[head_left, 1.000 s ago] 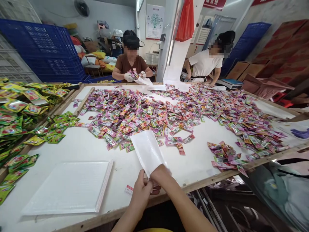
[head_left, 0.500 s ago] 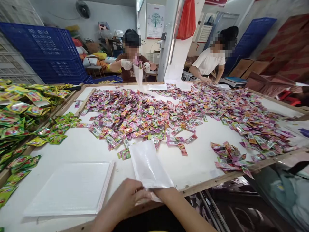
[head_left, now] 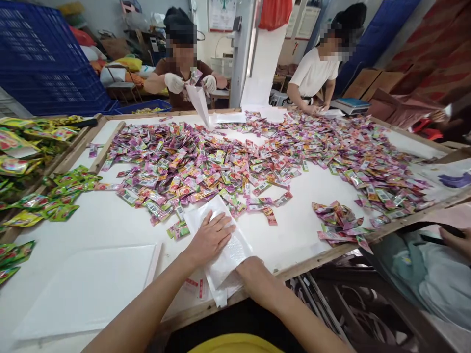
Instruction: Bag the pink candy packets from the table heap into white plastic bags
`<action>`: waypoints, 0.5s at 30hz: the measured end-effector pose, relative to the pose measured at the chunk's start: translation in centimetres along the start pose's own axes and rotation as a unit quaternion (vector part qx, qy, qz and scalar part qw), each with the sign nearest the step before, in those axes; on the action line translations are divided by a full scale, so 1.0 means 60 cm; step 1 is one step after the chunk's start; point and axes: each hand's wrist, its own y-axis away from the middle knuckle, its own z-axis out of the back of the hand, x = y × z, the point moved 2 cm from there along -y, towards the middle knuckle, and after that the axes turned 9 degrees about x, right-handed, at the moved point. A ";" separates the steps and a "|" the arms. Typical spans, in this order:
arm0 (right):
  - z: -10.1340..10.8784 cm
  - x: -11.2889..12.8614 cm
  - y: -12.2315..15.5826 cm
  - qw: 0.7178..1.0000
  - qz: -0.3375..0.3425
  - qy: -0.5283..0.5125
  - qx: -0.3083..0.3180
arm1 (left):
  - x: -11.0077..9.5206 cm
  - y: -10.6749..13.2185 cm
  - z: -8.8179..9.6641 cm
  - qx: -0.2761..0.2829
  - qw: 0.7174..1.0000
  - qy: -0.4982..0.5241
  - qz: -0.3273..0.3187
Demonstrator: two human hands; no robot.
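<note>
A white padded envelope [head_left: 240, 246] lies slantwise on the table in front of me, its far end beside the colourful small sachets [head_left: 191, 169]. My left hand [head_left: 212, 236] rests flat on top of the envelope, fingers stretched out toward the right. At the near, opened end, my right hand [head_left: 253, 272] reaches inside the envelope. Its fingers are hidden there, so whether they hold anything does not show. To the left lies a larger stack of flat white envelopes [head_left: 91, 279], apart from both hands.
Green and yellow packets [head_left: 66, 196] lie at the left. A small sachet heap [head_left: 340, 223] sits near the table's wooden front rail [head_left: 301, 269]. Across the table, a person in white gloves [head_left: 174, 83] holds an opened white bag; another person [head_left: 312, 78] leans over the right side.
My left hand has moved forward from the envelope's near opening onto its upper face and flattened out. My right hand stays in the opening. The view has shifted.
</note>
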 end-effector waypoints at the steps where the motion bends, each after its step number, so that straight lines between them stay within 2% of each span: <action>1: 0.002 -0.005 0.013 1.000 0.023 -0.003 0.004 | -0.002 0.003 -0.009 -0.003 1.000 -0.028 0.001; 4: 0.011 -0.023 0.034 0.996 0.084 -0.014 -0.008 | -0.028 0.002 -0.017 -0.013 0.996 -0.089 0.009; 6: 0.016 -0.034 0.038 0.995 0.094 -0.008 -0.014 | -0.050 0.005 -0.016 -0.013 0.994 -0.113 0.000; 9: 0.022 -0.044 0.037 0.996 0.078 0.042 -0.005 | -0.072 0.031 -0.026 0.038 0.990 -0.122 -0.065; 12: 0.031 -0.042 0.028 0.993 0.054 0.103 0.007 | -0.067 0.069 -0.041 0.081 0.985 -0.107 -0.112; 15: 0.048 -0.028 0.018 0.990 0.059 0.127 0.023 | -0.044 0.085 -0.039 0.070 0.988 -0.078 -0.113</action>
